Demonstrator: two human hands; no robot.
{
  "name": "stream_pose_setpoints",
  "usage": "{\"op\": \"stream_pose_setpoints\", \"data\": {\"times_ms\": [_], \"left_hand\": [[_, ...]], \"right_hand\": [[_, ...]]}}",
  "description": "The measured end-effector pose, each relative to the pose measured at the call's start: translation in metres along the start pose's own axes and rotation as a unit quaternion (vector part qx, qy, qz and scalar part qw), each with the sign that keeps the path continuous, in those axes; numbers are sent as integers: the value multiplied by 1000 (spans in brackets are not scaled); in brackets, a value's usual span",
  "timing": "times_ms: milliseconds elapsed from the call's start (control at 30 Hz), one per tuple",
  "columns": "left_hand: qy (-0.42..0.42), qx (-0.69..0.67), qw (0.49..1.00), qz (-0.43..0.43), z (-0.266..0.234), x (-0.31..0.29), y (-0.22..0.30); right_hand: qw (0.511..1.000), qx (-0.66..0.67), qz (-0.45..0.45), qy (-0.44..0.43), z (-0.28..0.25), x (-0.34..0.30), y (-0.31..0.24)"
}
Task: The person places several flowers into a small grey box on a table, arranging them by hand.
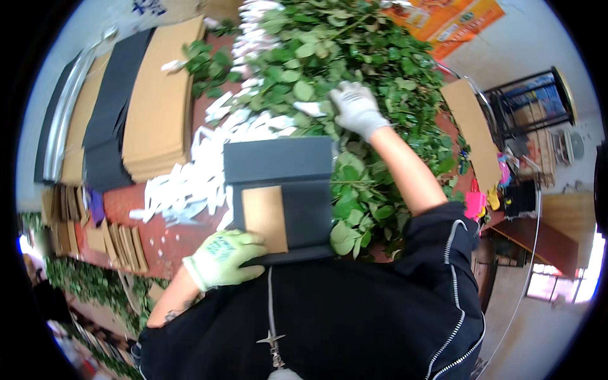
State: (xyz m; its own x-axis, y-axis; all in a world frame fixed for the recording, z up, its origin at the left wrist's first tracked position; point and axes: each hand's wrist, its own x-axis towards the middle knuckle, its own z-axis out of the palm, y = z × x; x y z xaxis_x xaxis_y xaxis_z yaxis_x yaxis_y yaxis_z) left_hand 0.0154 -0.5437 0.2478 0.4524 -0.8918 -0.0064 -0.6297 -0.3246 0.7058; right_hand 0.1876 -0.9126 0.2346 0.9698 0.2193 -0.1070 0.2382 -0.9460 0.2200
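In front of me lies a black corrugated sheet (309, 209) with a crease across it and a raised near edge. A piece of brown cardboard (266, 218) rests on its left half. My left hand (229, 254), in a pale green glove, is closed at the near left corner, fingers over the brown cardboard and thumb by the black edge. My right hand (358, 111), in a light grey glove, reaches forward over a pile of leafy stems (392, 76). Its fingers are apart, with nothing visibly held. Left of it, a white-wrapped flower head (310, 108) sits among the leaves.
More white-wrapped heads (253, 41) line the pile's left side. Loose white sleeves (196, 164) spread over the red table (161, 244). Stacked brown cardboard sheets (158, 101) and black sheets (114, 120) stand at left. A dark rack (532, 104) is at right.
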Motion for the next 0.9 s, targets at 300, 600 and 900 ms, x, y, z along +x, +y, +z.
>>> {"op": "stream_pose_setpoints", "data": {"times_ms": [300,600,900], "left_hand": [[115,-15,988,-106,-126,126,-96],[159,108,941,-279,-102,258,-221],[114,-66,944,-302,-128,257,-182]], "right_hand": [[841,312,83,435,-40,-46,158],[733,111,116,661,-151,-136,245],[968,200,-150,14,-40,-29,76]]}}
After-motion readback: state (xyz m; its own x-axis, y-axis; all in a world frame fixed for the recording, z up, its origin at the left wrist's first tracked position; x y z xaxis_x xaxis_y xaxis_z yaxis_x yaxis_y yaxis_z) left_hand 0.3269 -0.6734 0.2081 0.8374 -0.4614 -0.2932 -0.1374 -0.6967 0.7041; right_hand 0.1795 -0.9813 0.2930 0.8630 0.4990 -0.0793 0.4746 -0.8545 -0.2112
